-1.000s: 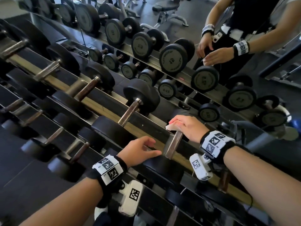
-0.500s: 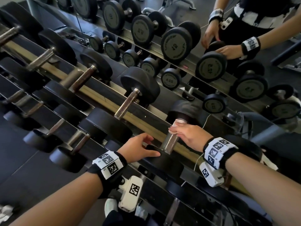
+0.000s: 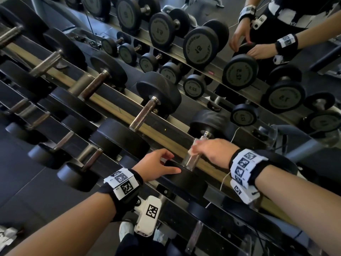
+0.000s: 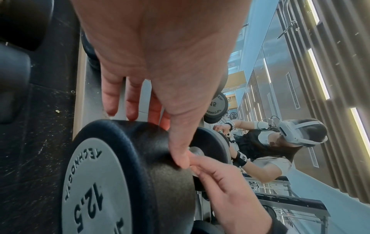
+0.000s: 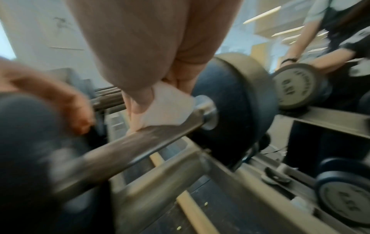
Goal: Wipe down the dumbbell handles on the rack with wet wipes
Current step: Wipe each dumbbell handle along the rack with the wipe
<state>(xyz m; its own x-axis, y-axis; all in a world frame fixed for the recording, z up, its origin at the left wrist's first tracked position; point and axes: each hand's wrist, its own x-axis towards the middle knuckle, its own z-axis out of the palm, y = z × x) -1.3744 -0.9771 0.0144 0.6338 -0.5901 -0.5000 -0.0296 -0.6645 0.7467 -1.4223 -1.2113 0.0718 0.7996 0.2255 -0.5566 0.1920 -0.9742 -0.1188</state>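
Observation:
A 12.5 dumbbell lies on the rack's upper tier, with a steel handle [image 3: 191, 161] between two black heads. My right hand [image 3: 199, 148] grips a white wet wipe [image 5: 168, 107] wrapped over the handle [image 5: 140, 142] near the far head [image 3: 208, 122]. My left hand [image 3: 169, 161] rests on the near head [image 3: 186, 180], fingers loosely spread and thumb laid across the rubber. In the left wrist view the left hand [image 4: 156, 139] lies over that head [image 4: 120, 174], with right-hand fingers [image 4: 220, 182] behind it.
More dumbbells [image 3: 145, 115] line the slanted rack [image 3: 110, 108] to the left, and a lower tier [image 3: 88, 154] sits nearer me. A mirror [image 3: 239, 71] behind reflects the rack and me. Crumpled white material [image 3: 7, 235] lies on the dark floor at lower left.
My right hand has slid the wipe a little along the handle, toward the far head. The left hand has stayed on the near head. My view has moved closer.

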